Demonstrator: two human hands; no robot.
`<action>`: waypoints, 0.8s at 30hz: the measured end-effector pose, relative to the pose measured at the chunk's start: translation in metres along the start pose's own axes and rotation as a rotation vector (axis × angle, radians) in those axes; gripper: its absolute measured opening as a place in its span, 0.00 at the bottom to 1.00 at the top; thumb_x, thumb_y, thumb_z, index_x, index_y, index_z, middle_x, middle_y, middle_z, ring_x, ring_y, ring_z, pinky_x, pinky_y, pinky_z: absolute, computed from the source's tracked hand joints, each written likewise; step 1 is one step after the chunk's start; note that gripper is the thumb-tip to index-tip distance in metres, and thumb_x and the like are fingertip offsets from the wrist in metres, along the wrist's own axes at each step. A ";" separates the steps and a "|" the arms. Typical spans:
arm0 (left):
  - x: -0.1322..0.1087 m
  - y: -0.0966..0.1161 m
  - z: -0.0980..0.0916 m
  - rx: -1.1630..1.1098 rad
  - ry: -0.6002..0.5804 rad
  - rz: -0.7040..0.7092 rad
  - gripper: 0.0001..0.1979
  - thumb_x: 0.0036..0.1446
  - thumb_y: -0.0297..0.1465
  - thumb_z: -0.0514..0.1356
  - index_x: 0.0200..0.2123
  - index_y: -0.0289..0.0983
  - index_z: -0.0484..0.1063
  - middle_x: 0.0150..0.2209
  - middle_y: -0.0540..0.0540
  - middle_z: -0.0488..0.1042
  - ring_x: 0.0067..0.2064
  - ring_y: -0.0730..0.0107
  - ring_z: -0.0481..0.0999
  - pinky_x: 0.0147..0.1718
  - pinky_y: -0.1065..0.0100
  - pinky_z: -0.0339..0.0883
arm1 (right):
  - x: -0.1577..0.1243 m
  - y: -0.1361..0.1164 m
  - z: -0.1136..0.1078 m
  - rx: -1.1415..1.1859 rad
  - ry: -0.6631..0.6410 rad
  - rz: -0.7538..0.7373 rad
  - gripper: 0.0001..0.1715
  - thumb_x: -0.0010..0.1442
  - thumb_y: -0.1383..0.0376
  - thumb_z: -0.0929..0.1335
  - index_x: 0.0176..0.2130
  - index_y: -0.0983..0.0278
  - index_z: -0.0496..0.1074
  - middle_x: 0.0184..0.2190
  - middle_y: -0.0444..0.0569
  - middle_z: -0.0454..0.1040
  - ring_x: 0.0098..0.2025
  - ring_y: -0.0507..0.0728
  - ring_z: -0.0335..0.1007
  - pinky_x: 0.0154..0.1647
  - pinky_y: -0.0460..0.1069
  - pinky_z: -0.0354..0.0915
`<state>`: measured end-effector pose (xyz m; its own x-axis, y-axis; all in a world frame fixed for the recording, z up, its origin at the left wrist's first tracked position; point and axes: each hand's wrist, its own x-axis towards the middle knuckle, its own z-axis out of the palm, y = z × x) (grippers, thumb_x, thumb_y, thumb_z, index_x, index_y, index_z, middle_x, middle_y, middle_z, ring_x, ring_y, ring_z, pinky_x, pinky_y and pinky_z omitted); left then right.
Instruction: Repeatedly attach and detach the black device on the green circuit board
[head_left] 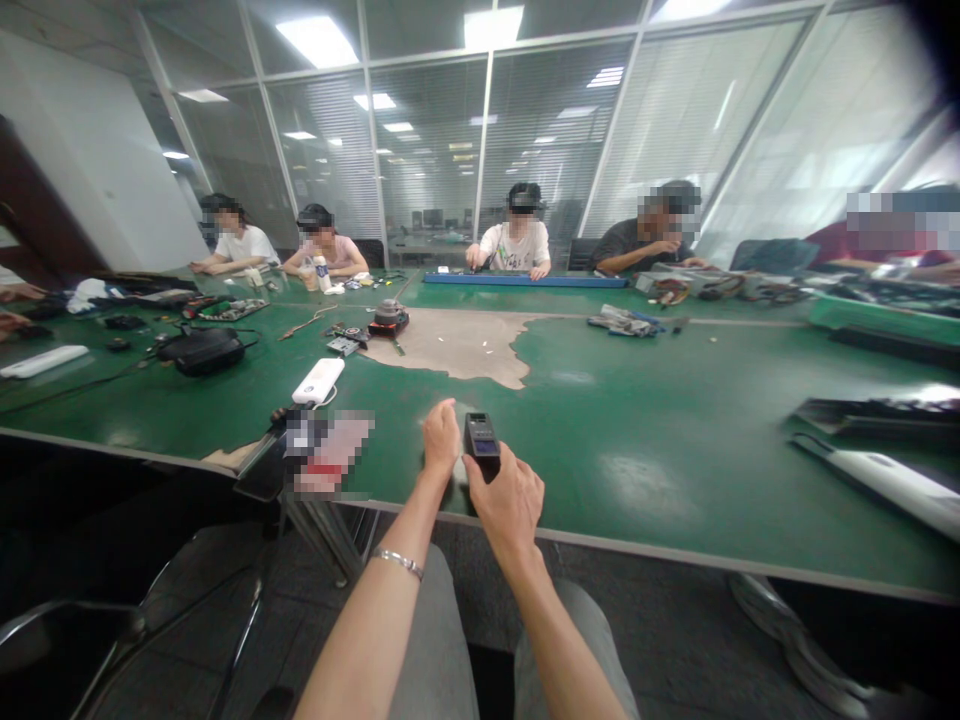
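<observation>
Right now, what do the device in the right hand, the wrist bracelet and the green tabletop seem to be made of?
Device: probably hard plastic, dark and fairly matte; its edges look rigid, but coated metal is possible.
Bracelet: likely polished metal, from its silvery shine.
Green tabletop: seemingly a smooth, semi-gloss sheet, perhaps vinyl or rubber; it shows blurred light reflections and a ragged edge.

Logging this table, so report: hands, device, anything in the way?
Right hand gripping dark handheld device. Left hand alongside, apart. White block off left, not blocking.
</observation>
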<state>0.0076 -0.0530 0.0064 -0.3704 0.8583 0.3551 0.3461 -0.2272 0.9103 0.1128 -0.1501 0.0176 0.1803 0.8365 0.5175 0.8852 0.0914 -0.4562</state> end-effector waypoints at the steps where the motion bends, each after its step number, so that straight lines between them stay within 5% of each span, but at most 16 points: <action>1: 0.000 0.000 0.000 0.001 0.003 -0.005 0.21 0.64 0.35 0.43 0.45 0.35 0.74 0.45 0.40 0.77 0.47 0.64 0.76 0.50 0.62 0.67 | 0.000 0.000 0.000 -0.001 -0.001 0.001 0.25 0.59 0.49 0.63 0.47 0.65 0.68 0.36 0.53 0.75 0.43 0.62 0.67 0.46 0.52 0.53; 24: 0.000 -0.003 0.001 -0.007 0.054 0.002 0.27 0.65 0.44 0.40 0.46 0.35 0.73 0.44 0.38 0.78 0.46 0.63 0.76 0.49 0.62 0.67 | 0.014 -0.006 -0.011 0.125 0.033 0.008 0.24 0.59 0.50 0.63 0.46 0.65 0.69 0.38 0.54 0.75 0.44 0.61 0.68 0.47 0.53 0.53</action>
<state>0.0071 -0.0520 0.0031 -0.4161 0.8317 0.3676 0.3412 -0.2319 0.9109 0.1144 -0.1448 0.0358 0.2031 0.8192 0.5363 0.8234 0.1535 -0.5463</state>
